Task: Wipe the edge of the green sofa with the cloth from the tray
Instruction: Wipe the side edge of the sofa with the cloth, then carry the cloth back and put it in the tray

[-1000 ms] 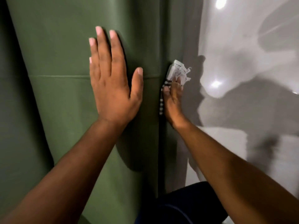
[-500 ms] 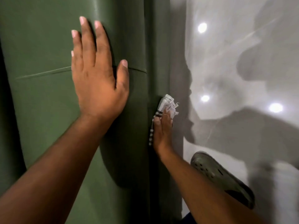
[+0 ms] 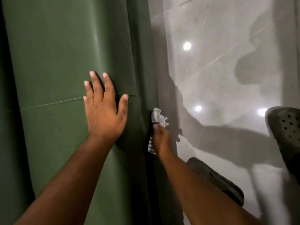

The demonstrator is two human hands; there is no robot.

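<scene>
left hand (image 3: 104, 113) was laid flat on the top face of the green sofa (image 3: 53, 62), fingers spread and open, nothing held. its fingers crossed a stitched seam (image 3: 53, 102) running across the upholstery. right hand (image 3: 161, 138) was closed around a crumpled cloth (image 3: 156, 116), pressed against the sofa's side edge where it drops toward the floor. a pale bunched part of the cloth stuck out past the fingertips; a striped end hung out below the palm, against the sofa. contact between cloth and edge looked continuous, but shadow obscured the lower part. glossy grey floor (image 3: 219, 70) was seen right of the sofa, with bright light reflections. two dark perforated clogs, near clog (image 3: 217, 179) and far clog (image 3: 285, 132), were seen on the floor.
</scene>
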